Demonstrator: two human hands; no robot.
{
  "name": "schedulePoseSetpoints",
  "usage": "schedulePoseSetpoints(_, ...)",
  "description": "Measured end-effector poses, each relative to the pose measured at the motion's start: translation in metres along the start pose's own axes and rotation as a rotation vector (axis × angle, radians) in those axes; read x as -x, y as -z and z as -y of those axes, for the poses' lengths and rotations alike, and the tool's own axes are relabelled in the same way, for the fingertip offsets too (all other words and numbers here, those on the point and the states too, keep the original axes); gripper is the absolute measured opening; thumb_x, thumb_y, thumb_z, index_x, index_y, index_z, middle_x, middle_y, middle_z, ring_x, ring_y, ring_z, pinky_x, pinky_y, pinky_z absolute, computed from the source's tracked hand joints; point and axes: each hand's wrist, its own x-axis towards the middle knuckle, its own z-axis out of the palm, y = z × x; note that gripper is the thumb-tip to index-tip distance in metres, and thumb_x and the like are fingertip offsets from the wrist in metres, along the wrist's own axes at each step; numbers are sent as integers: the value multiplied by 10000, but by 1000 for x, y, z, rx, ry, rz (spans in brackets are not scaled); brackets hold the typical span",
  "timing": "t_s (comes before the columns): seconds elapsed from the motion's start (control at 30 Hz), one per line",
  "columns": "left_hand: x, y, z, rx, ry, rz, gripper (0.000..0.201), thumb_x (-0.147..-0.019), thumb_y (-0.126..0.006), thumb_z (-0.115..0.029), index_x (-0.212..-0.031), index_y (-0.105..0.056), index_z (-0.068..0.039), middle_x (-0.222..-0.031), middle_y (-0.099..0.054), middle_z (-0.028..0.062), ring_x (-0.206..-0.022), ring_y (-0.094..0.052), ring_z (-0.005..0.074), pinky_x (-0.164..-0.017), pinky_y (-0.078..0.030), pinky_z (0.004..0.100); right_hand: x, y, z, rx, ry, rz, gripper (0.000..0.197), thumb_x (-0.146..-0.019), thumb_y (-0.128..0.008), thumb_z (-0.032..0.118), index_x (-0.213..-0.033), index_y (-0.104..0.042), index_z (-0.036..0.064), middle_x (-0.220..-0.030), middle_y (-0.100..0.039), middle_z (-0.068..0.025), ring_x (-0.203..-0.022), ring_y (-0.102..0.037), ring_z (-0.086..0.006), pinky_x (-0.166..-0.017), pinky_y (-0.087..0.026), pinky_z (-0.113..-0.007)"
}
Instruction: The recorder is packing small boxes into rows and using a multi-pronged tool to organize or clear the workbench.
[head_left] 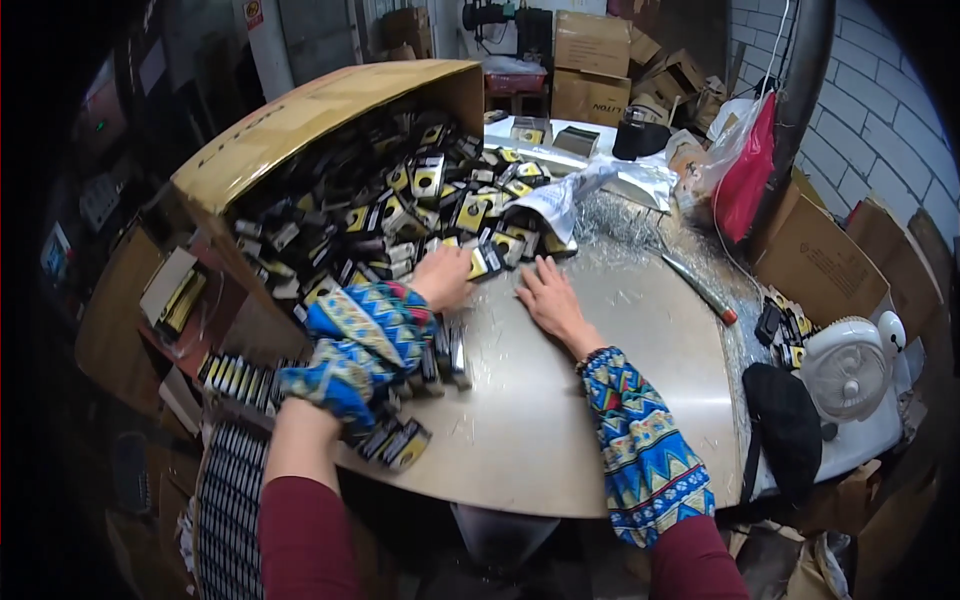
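Many small black, white and yellow boxes (470,212) spill from a large cardboard carton (330,95) lying on its side onto the table (540,400). My left hand (445,278) is at the near edge of this pile, back of the hand up. Beside its fingers lies one small box (487,262); the fingers are partly hidden, so I cannot make out a grip. My right hand (553,303) is open, fingers spread on the tabletop just in front of the pile. Under my left forearm are more small boxes (400,443) near the table's front edge.
At the left, a row of small boxes (240,382) stands above a tray packed with rows of them (230,510). Clear plastic scraps (625,225) and a dark green stick-like tool (698,288) lie on the right, near a white fan (848,370) and a black cap (782,425).
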Motion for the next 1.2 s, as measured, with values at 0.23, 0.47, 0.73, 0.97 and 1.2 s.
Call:
schedulePoseSetpoints(0.23,-45,11,28,-26,90,181,510,-890,-537,-347,-1226,-456,28,-1090,-572,289,-972,-604,435,-844,-502,482,-19,-4,25,-286,202,216,403,-934,-579,326,-1228,-572,52,-1304,-509,-191,-1203,-483,-365,-1018,-406,-434)
schedulePoseSetpoints(0.47,-52,48,62,-53,50,217,326,-955,-385,-259,-1003,-536,26,-975,-604,293,-887,-588,490,-818,-473,527,-59,-42,80,-54,258,377,554,-982,-380,514,-1429,-431,190,-1497,-296,-263,-1397,-268,-406,-1154,-220,-462)
schedulePoseSetpoints(0.73,24,138,28,262,355,31,404,-929,-460,-301,-1191,-466,7,-1021,-626,286,-938,-620,390,-825,-473,441,22,22,46,-69,343,515,477,-1024,-333,431,-1449,-415,229,-1542,-262,-188,-1440,-200,-361,-1178,-162,-472)
schedulePoseSetpoints(0.97,121,162,-69,617,251,290,340,-891,-543,-245,-1115,-534,11,-775,-608,85,-676,-576,142,-614,-489,324,120,81,42,-10,135,383,445,-1023,-379,377,-1422,-447,191,-1512,-323,-187,-1423,-252,-348,-1169,-191,-470)
schedulePoseSetpoints(1.2,151,68,-128,633,-31,375,406,-876,-522,-281,-1118,-572,41,-1079,-608,247,-1044,-577,381,-876,-457,440,171,109,61,4,70,354,435,-1022,-402,344,-1422,-448,178,-1507,-331,-190,-1418,-264,-353,-1162,-205,-475)
